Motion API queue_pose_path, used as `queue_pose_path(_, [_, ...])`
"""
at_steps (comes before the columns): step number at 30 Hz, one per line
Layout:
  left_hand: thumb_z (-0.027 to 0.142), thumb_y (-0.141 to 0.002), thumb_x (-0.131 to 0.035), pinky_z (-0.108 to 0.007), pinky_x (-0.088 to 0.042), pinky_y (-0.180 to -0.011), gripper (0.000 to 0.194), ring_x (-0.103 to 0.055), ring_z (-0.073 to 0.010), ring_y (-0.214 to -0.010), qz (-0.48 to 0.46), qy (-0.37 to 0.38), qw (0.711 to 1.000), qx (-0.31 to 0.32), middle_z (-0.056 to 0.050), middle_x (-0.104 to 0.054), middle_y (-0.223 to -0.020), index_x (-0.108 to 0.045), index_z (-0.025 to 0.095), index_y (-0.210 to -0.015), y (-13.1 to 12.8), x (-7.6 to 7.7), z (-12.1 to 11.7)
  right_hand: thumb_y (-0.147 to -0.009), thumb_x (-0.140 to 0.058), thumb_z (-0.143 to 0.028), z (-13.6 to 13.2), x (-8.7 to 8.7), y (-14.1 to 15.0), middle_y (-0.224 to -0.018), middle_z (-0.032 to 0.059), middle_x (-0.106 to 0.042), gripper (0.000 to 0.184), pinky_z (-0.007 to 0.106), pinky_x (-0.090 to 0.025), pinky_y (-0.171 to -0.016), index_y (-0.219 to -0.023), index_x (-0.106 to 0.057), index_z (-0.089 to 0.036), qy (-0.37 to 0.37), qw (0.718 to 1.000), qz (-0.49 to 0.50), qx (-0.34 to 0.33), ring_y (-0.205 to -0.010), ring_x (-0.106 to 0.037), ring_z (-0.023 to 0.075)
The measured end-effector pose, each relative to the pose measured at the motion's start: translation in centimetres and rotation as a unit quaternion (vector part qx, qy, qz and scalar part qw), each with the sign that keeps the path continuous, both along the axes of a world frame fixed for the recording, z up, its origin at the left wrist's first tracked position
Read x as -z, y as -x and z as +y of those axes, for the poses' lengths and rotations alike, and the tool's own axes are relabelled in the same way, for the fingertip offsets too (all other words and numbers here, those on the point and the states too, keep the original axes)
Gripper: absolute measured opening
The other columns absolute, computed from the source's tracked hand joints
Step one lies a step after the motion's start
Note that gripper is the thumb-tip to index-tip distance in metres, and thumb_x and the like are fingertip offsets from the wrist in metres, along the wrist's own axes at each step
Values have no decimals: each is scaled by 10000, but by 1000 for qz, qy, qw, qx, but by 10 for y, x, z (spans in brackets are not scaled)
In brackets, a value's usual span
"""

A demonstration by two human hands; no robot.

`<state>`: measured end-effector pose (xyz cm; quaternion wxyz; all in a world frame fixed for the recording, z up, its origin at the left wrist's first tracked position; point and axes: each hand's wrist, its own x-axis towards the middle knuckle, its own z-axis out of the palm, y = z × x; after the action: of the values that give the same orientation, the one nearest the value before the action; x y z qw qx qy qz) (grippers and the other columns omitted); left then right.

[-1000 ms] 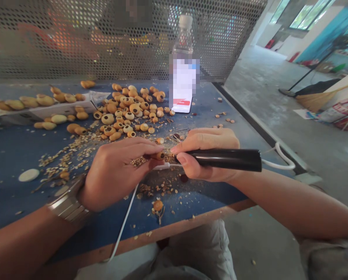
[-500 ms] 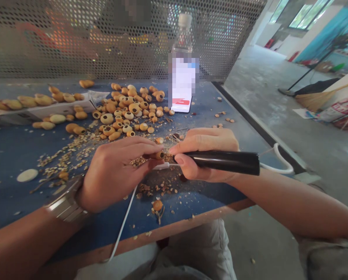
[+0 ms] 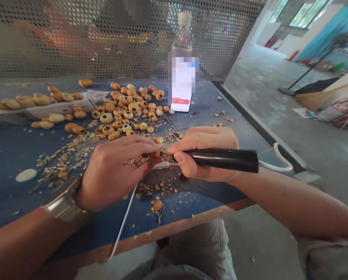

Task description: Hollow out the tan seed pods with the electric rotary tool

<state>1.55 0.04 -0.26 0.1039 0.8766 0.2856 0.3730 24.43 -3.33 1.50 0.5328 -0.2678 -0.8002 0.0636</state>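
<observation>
My left hand [image 3: 118,167] pinches a small tan gourd [image 3: 159,154] between thumb and fingers, its dark opening turned to the right. In my right hand [image 3: 203,153] is a black pen-shaped rotary tool [image 3: 226,160], held almost level, with its tip pointing left at the gourd's opening. Whether the tip touches the gourd I cannot tell. Behind my hands lies a heap of small gourds [image 3: 130,105], many with round holes cut in them. Pale seeds and crumbs [image 3: 71,149] are scattered around my left hand and below the tool.
A phone [image 3: 181,85] leans on a clear bottle [image 3: 182,37] before a perforated metal screen [image 3: 74,46]. At left, whole gourds lie on a white box [image 3: 60,111]. A white cable [image 3: 124,223] crosses the blue table's [image 3: 104,233] front edge; another loops right [image 3: 282,165].
Both hands keep nearly the same place and hold. The view has shifted very slightly; the gourd and the tool stay end to end.
</observation>
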Motion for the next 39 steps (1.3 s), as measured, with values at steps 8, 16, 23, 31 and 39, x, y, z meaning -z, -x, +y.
queue_pose_path(8, [131, -936, -724, -230, -604, -849, 155, -756, -125, -927, -1, -58, 998, 14, 15, -800, -1050, -762, 235, -1045, -1, 0, 1, -865, -735, -171, 1, 1, -1, -744, -18, -758, 38, 152, -551, -618, -852, -771, -172, -5, 1000, -27, 4, -594, -639, 51])
queue_pose_path(16, [68, -901, -757, -209, -581, -872, 202, -740, -100, -946, 8, -78, 996, 34, 14, -785, -1044, -740, 213, -1040, -3, 2, 1, -853, -730, -115, -1, 0, 0, -734, -20, -758, 64, 132, -556, -653, -805, -757, -146, 7, 1000, -18, 4, -620, -654, 40])
queue_pose_path(23, [78, -881, -768, -188, -582, -883, 191, -745, -100, -932, -12, -78, 996, 32, 18, -791, -1040, -748, 217, -1010, -3, 5, 2, -872, -721, -167, 0, 0, 0, -715, -13, -763, 99, 165, -563, -644, -777, -747, -157, 26, 1000, 1, 13, -615, -673, 62])
queue_pose_path(31, [88, -898, -738, -203, -591, -874, 178, -746, -102, -918, -18, -70, 997, 27, 31, -788, -1032, -746, 238, -995, -2, 5, 4, -861, -724, -167, -1, -1, -2, -708, -5, -759, 89, 173, -546, -643, -781, -758, -146, 34, 999, 1, 20, -612, -670, 65])
queue_pose_path(39, [107, -912, -737, -219, -606, -854, 153, -752, -115, -922, -12, -86, 996, 23, 32, -788, -1017, -721, 234, -996, -3, 2, 3, -860, -733, -148, -2, 1, 1, -767, -5, -768, 34, 156, -564, -678, -851, -764, -154, 8, 1000, -18, 1, -646, -665, 56])
